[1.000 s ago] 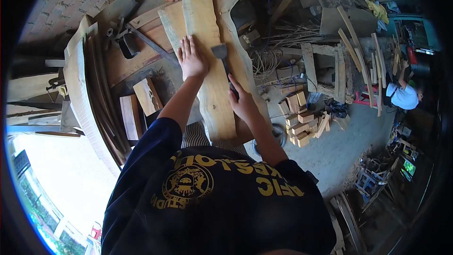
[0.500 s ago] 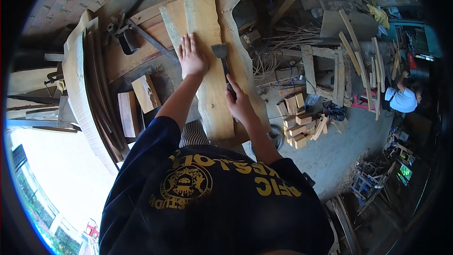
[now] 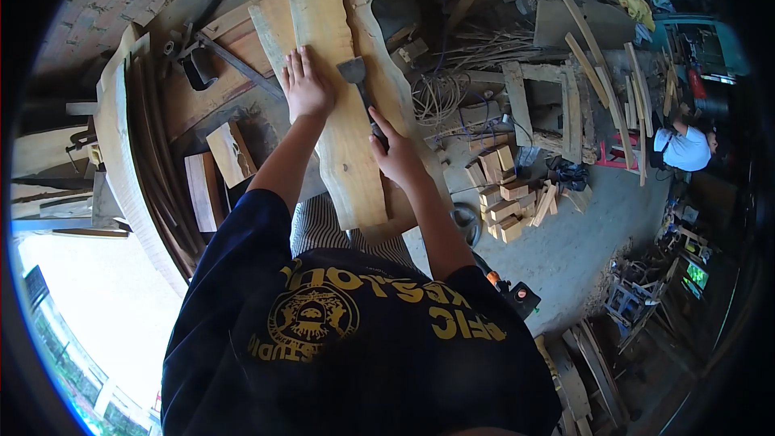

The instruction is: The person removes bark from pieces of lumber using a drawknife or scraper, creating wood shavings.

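A long pale wooden board (image 3: 347, 157) with wavy natural edges lies lengthwise in front of me, on top of wider planks (image 3: 373, 0). My left hand (image 3: 309, 95) rests flat on its left side, fingers stretched forward. In my right hand (image 3: 397, 155) is a scraper (image 3: 353, 71) with a flared, dark metal blade. Its handle runs back under my fingers, and my index finger lies along it. The blade points away from me and overlaps the board's right edge, to the right of my left hand.
Stacked curved planks (image 3: 149, 153) and short wood blocks (image 3: 232, 152) lie to the left. On the floor at right are a pile of cut blocks (image 3: 507, 208) and coiled cane (image 3: 440, 101). A person (image 3: 684, 148) in a white top is at far right.
My view has shifted, so the bench, board and both hands appear farther left and slightly higher. Against the board, my hands and the scraper keep nearly the same places.
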`<state>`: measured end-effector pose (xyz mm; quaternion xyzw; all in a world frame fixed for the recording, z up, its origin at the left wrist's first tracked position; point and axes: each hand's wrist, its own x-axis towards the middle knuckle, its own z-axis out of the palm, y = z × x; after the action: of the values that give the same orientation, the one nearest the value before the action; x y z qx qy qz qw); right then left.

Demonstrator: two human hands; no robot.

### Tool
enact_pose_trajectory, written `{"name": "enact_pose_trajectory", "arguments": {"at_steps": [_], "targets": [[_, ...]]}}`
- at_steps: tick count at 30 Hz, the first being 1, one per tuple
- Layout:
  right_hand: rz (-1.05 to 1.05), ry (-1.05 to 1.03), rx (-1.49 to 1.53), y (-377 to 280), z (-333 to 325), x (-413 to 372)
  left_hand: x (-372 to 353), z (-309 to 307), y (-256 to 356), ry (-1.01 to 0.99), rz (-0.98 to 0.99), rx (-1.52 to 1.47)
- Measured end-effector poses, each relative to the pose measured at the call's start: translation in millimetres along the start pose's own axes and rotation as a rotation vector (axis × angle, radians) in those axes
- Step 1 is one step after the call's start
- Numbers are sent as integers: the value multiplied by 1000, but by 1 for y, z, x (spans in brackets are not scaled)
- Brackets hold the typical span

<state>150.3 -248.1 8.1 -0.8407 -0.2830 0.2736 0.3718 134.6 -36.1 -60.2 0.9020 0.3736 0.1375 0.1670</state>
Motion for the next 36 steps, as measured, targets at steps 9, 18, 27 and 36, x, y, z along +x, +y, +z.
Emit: {"name": "enact_pose_trajectory", "arguments": {"at_steps": [9,18,27,36], "targets": [[-44,60,-85,21,19,6,-1,2,1,1,-3,31],[253,-56,276,-21,5,17,-4,-5,3,-4,-21,-20],[70,101,-14,-22,21,39,-2,-7,4,-3,-25,-63],[10,196,160,-38,38,25,-6,-7,4,-41,-40,-91]]}}
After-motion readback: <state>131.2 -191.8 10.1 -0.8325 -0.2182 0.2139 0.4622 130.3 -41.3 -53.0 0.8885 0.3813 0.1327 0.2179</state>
